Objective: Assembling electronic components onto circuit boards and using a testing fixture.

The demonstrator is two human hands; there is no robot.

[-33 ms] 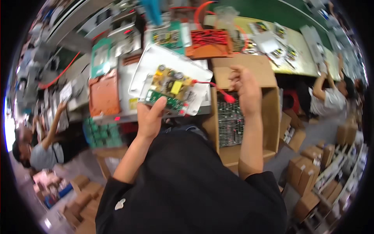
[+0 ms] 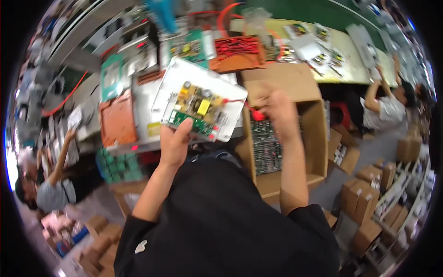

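Note:
My left hand [image 2: 174, 143] grips the near edge of a white plastic housing [image 2: 171, 76], its thumb lying over the front. On the housing rests a circuit board [image 2: 191, 98], tan with a yellow block and capacitors, and along its near edge is a green board [image 2: 196, 123]. A short red cable [image 2: 235, 100] leads off the board's right side to a bright red end piece [image 2: 257, 115]. Right beside that end piece is my right hand [image 2: 281, 113], its fingers bent and smeared by motion, so whether they hold the cable is unclear.
An open cardboard box [image 2: 311, 138] packed with circuit boards stands below my right hand. Beyond lies an orange tray [image 2: 237, 64] of red cables. An orange-brown panel [image 2: 117, 121] is at left. Co-workers sit at both sides, and boards lie on the yellow bench [image 2: 295, 44].
My right hand has moved slightly left and down, its fingers now blurred. The red cable end has shifted left toward the housing. My left hand keeps its grip while the view shifts a little.

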